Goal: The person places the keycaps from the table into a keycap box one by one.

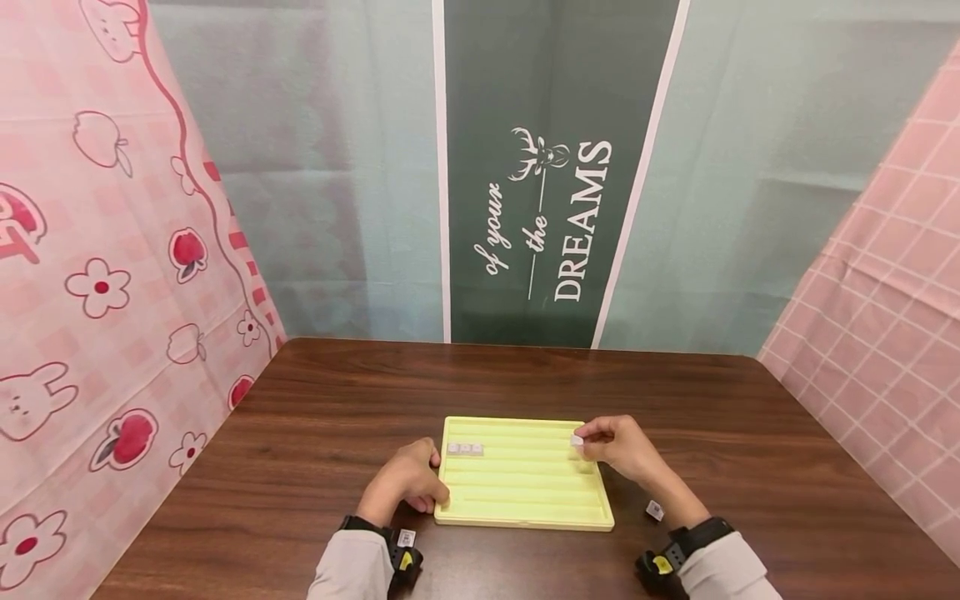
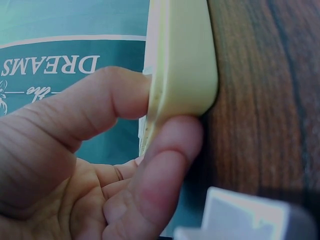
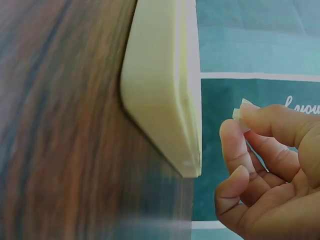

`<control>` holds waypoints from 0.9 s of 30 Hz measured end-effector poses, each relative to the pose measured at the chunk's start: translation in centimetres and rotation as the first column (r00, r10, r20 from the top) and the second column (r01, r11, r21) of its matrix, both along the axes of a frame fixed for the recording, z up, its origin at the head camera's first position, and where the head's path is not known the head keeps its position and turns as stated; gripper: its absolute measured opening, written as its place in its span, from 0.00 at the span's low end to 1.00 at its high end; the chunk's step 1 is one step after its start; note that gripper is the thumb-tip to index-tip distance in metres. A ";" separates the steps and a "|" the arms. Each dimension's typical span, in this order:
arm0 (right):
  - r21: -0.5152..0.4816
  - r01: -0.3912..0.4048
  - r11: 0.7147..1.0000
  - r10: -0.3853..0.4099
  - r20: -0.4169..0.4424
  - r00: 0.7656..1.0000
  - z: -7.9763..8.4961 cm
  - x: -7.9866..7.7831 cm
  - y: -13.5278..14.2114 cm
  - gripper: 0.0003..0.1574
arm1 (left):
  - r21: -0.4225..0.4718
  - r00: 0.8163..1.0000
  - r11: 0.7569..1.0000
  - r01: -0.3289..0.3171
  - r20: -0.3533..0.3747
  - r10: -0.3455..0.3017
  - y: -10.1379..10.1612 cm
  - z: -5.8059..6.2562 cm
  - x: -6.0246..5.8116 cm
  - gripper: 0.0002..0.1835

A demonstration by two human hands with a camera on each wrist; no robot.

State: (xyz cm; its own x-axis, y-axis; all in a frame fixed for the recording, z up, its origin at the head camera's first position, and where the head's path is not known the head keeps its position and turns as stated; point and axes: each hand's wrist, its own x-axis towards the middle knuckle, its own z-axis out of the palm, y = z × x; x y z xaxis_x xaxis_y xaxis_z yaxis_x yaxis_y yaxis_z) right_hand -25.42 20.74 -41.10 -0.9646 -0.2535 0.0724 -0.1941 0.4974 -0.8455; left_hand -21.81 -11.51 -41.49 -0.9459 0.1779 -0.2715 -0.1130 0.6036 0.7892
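A shallow yellow tray with raised ridges running across it lies on the table. My left hand pinches its near left edge, thumb on top and forefinger against the side wall. Over the tray's far right part, my right hand holds a small white keycap between thumb and fingertips. In the right wrist view only a corner of that keycap shows past the fingers. Three white keycaps sit side by side at the left end of a far row.
One loose white keycap lies on the brown wooden table right of the tray, by my right forearm. Another loose keycap lies beside my left wrist. Fabric curtains hang behind the table and along both sides.
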 end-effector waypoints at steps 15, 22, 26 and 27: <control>0.019 -0.097 0.995 0.098 -0.020 0.995 0.0 -0.3 -2.4 0.09 | -0.014 1.000 1.000 0.001 0.003 -0.001 0.0 0.2 0.1 0.23; 0.059 -0.104 0.993 0.107 -0.052 0.993 -0.3 -0.9 -3.5 0.09 | -0.020 1.000 1.000 0.003 0.009 -0.003 0.0 0.2 0.0 0.23; 0.109 -0.093 0.990 0.101 -0.066 0.993 -0.3 -0.9 -4.1 0.08 | -0.017 1.000 1.000 0.003 0.017 -0.003 0.1 0.2 0.0 0.23; 0.117 -0.089 0.989 0.097 -0.066 0.993 -0.4 -0.9 -4.2 0.08 | -0.015 1.000 1.000 0.003 0.018 -0.003 0.1 0.2 0.0 0.23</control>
State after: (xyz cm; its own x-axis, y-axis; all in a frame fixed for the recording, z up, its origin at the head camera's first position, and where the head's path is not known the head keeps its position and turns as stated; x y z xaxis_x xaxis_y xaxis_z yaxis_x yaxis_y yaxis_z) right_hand -26.35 16.52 -41.46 -0.9298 -0.3524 0.1059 -0.3021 0.5667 -0.7665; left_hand -21.81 -11.42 -41.33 -0.9403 0.1767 -0.2908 -0.1248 0.6158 0.7780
